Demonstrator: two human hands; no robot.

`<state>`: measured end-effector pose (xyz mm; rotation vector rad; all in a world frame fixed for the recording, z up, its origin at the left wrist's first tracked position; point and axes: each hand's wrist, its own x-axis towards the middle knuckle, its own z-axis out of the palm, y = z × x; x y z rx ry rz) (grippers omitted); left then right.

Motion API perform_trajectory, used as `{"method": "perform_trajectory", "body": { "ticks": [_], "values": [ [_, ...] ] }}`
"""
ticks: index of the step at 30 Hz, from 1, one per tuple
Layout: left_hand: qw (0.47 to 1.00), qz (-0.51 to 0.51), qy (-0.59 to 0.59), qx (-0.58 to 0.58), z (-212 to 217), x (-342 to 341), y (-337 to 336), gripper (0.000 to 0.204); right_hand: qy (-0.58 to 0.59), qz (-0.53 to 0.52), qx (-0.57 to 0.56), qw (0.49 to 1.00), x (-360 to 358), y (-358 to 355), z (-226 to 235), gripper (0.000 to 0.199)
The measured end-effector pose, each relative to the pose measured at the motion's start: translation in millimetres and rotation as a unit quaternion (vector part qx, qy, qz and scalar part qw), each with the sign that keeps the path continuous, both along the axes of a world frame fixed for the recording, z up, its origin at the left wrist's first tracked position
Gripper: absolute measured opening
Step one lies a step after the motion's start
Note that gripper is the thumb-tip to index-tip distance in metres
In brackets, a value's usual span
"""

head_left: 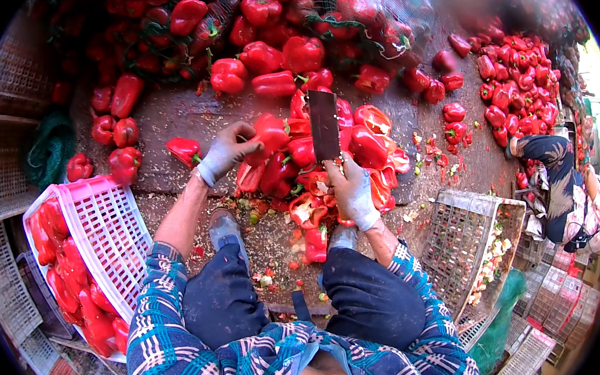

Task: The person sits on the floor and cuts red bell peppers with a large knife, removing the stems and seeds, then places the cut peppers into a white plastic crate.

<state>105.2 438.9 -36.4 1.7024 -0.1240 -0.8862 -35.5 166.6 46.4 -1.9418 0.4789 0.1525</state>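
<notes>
My left hand (224,154), in a pale work glove, has its fingers closed at the side of a red bell pepper (268,138) with its stem facing right. In my gloved right hand (354,196) is a cleaver, its dark broad blade (325,126) pointing away from me; the handle is hidden in the grip. Between and beyond my hands lies a heap of red peppers (367,147), several of them cut open with pale insides showing.
Whole red peppers (265,56) are piled at the far side, partly under green netting. A pink-rimmed crate (109,224) of peppers stands at my left. At my right is a tilted crate (458,231) with cut cores. Another person (560,174) sits at far right beside a pepper heap (517,79).
</notes>
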Motion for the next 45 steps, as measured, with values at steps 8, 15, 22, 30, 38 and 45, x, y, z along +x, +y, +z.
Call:
{"method": "perform_trajectory", "body": {
  "ticks": [8, 15, 22, 30, 38, 45],
  "values": [
    [0.743, -0.103, -0.540, 0.381, 27, 97, 3, 0.078, 0.070, -0.012, 0.068, 0.995, 1, -1, 10, 0.025],
    [0.725, -0.223, -0.481, 0.440, -1, 160, -13, 0.085, 0.100, -0.024, 0.112, 0.988, 6, -5, 7, 0.026],
    [0.862, 0.024, -0.328, 0.386, -17, 127, 1, 0.095, 0.102, -0.019, 0.108, 0.989, 3, -2, 4, 0.027],
    [0.916, 0.279, 0.176, -0.226, 2, 29, -4, 0.057, -0.048, 0.069, -0.143, 0.986, -7, 11, 11, 0.029],
    [0.926, 0.240, 0.116, -0.268, 37, -21, -26, 0.054, -0.182, 0.166, -0.234, 0.940, 5, 48, 30, 0.028],
    [0.986, 0.146, -0.033, -0.068, 42, -63, -21, 0.075, 0.033, 0.233, -0.192, 0.953, 13, 52, -12, 0.025]
  ]
}}
